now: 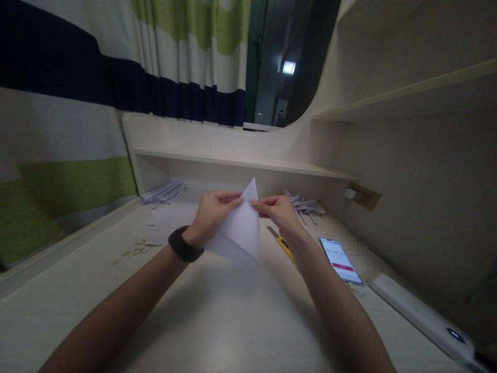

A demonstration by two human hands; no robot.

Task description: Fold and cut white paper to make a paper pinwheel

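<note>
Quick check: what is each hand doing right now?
Left hand: closed on the white folded paper, fingers pinching its upper left edge.
Right hand: closed on the same paper, pinching its right edge.

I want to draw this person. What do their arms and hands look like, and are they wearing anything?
Both arms are bare with no sleeves showing. The left hand has a black band around the wrist, like a watch or fitness band. The right hand has nothing on it: no gloves, and no rings that can be seen.
</note>
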